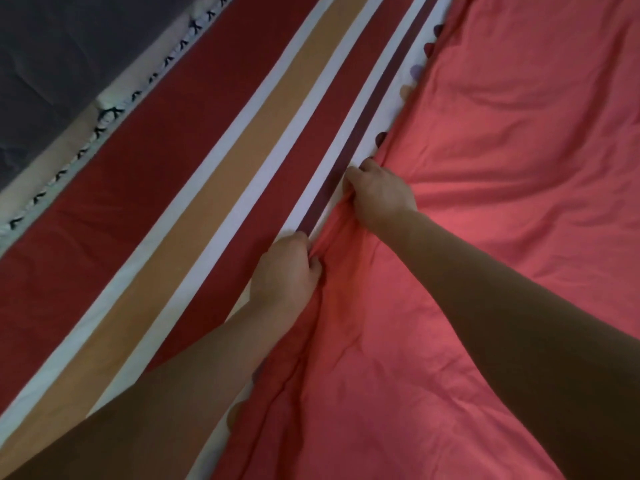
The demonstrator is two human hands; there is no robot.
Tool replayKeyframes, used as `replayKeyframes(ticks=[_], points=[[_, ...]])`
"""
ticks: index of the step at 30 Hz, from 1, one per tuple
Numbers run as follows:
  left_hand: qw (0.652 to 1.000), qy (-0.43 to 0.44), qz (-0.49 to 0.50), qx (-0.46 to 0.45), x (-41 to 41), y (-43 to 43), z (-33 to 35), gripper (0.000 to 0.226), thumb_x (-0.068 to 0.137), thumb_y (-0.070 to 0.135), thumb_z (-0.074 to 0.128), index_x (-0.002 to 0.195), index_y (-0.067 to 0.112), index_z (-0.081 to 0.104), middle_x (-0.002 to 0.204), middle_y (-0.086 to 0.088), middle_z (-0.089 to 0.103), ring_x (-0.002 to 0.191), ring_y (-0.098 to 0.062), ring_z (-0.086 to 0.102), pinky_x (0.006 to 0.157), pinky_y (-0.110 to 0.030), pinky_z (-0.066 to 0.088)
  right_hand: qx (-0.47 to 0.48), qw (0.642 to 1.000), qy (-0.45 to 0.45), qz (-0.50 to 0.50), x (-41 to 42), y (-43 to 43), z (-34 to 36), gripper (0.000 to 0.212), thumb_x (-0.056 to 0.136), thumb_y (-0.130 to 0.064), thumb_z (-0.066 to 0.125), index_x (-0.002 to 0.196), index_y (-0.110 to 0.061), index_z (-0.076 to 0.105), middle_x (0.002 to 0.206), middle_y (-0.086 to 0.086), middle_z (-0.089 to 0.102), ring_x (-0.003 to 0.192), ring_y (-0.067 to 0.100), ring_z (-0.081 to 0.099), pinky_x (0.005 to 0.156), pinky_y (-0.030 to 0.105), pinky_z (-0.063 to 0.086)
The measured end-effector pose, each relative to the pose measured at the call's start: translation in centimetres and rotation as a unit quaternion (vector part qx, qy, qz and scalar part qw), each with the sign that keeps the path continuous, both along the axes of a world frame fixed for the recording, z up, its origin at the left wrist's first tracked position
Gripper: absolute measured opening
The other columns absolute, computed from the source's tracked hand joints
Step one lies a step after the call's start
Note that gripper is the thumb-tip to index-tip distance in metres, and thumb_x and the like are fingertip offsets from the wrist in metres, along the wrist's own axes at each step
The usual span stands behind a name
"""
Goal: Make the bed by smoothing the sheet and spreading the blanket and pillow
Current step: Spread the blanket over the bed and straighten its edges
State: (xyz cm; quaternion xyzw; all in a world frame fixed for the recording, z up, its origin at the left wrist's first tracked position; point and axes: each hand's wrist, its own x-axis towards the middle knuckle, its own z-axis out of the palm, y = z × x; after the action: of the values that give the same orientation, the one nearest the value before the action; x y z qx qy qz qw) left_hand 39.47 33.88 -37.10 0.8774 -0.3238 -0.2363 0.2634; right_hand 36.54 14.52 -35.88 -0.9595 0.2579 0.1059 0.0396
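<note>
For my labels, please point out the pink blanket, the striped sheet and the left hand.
pink blanket (502, 161), head view, its flat middle.
striped sheet (156, 161), head view, its wide red stripe.
left hand (285, 271), head view, its back.

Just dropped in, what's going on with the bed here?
A person is making the bed. The left hand and right hand both pinch the bunched edge of the pink blanket where it overlaps the striped sheet, with the right hand further along the edge. The blanket lies wrinkled over the right side, and the sheet lies fairly flat on the left. No pillow is in view.
</note>
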Motion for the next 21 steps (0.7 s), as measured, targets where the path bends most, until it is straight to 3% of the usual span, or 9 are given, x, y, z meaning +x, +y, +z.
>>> replayKeyframes(ticks=[3,13,21], points=[[1.000,0.002,0.004,-0.022,-0.1,0.5,-0.1,0.016,0.097,0.027,0.057,0.100,0.013,0.065,0.092,-0.003,0.066,0.082,-0.024,0.066,0.070,-0.037,0.050,-0.004,1.000,-0.012,-0.005,-0.1,-0.4,0.1,0.029,0.090,-0.003,0.048,0.113,-0.013,0.062,0.116,0.012,0.055,0.103,0.037,0.059,0.069,0.036,0.037],[1.000,0.008,0.002,-0.021,-0.8,3.9,0.7,0.023,0.096,0.038,0.058,0.096,0.018,0.069,0.086,0.001,0.072,0.079,-0.023,0.069,0.070,-0.042,0.056,0.012,0.999,-0.031,0.020,-1.0,3.0,1.4,0.031,0.087,-0.010,0.056,0.114,-0.024,0.065,0.118,0.000,0.058,0.114,0.027,0.052,0.071,0.034,0.041],[0.999,0.024,0.004,0.029,-4.3,11.1,1.1,0.024,0.096,0.043,0.057,0.093,0.021,0.067,0.081,0.006,0.068,0.074,-0.019,0.066,0.064,-0.033,0.051,0.102,0.988,-0.006,0.116,-3.8,9.6,3.0,0.037,0.086,-0.010,0.054,0.117,-0.027,0.064,0.122,-0.008,0.057,0.102,0.019,0.062,0.069,0.032,0.050]])
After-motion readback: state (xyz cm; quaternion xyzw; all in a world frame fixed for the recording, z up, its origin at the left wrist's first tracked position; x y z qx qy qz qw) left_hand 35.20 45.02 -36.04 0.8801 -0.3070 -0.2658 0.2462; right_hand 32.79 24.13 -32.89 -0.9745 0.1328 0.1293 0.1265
